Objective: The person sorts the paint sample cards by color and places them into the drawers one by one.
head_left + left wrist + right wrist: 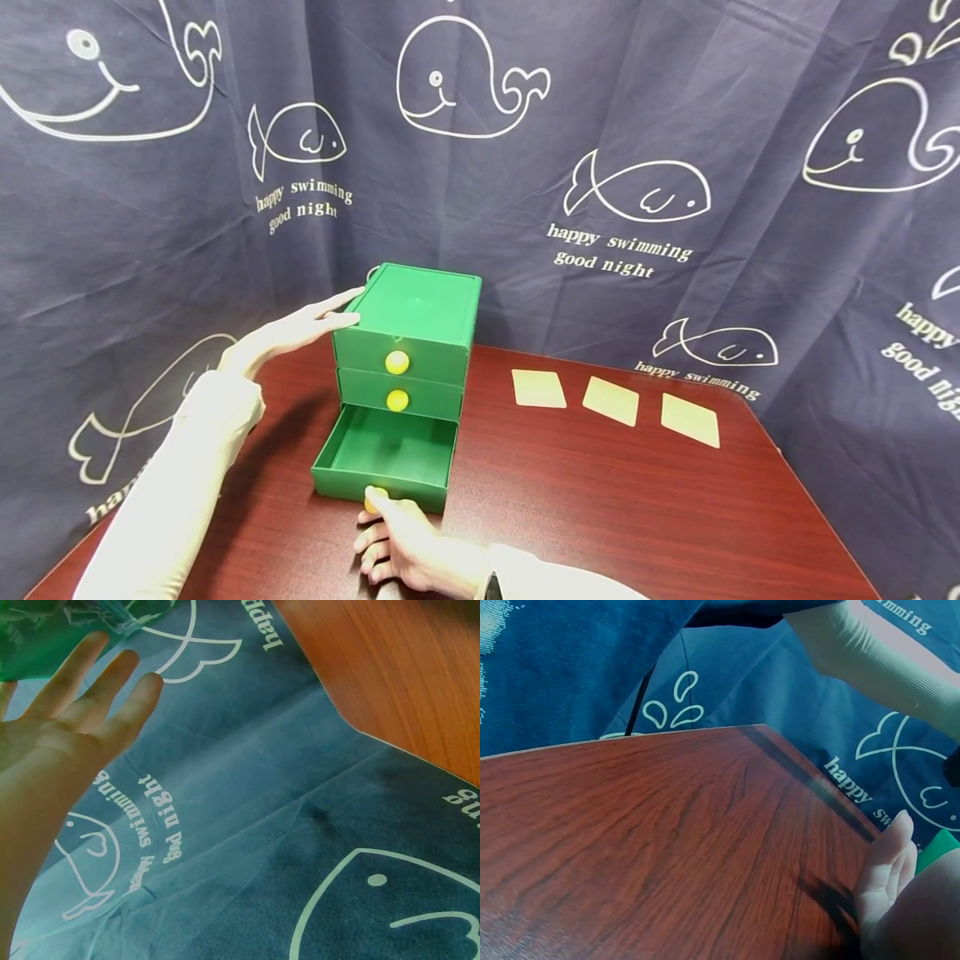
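A green drawer cabinet point(420, 304) stands on the table, its bottom drawer point(337, 483) pulled out and empty inside. The upper two drawers, each with a round yellow knob point(397, 362), are closed. My left hand point(303, 327) rests against the cabinet's upper left edge, fingers extended; the left wrist view shows those fingers point(124, 712) spread beside the green side. At the front, my right hand point(405, 542) pinches the bottom drawer's yellow knob point(370, 506), the thumb over it. In the right wrist view that hand point(892, 892) hides most of the green plastic.
Three pale yellow square sheets point(538, 388) lie in a row on the red-brown wooden table point(570, 500), right of the cabinet. Dark blue curtains point(487, 192) with white whale and fish drawings hang close behind and beside the table.
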Available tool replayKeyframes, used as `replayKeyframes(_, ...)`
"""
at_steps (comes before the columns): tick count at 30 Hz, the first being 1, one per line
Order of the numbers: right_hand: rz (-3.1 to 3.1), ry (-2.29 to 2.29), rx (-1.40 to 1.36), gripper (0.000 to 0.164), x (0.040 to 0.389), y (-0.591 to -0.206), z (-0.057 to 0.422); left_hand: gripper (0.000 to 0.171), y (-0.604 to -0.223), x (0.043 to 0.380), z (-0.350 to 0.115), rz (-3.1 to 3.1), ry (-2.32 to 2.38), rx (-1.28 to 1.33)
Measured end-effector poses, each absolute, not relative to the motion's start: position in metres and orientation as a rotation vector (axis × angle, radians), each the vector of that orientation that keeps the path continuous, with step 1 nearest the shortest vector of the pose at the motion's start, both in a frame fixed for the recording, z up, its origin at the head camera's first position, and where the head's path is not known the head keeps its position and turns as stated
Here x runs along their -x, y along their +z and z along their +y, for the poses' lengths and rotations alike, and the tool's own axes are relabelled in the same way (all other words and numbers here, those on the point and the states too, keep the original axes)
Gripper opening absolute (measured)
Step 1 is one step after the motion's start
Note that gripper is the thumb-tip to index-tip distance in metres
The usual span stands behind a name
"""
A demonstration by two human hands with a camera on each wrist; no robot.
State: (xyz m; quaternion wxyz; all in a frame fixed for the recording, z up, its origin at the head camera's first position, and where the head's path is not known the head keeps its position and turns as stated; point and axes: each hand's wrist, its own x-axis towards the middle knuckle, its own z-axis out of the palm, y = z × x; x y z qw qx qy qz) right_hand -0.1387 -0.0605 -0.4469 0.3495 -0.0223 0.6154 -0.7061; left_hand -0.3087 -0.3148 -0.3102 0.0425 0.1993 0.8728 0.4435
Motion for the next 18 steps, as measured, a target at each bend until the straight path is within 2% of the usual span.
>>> replayKeyframes(18,1.555,-1.769,0.111,0.041,0.1283,-0.4439,-0.0531,0.064,-0.3096,0.3065,-0.3154,2.677,1.358,-0.624)
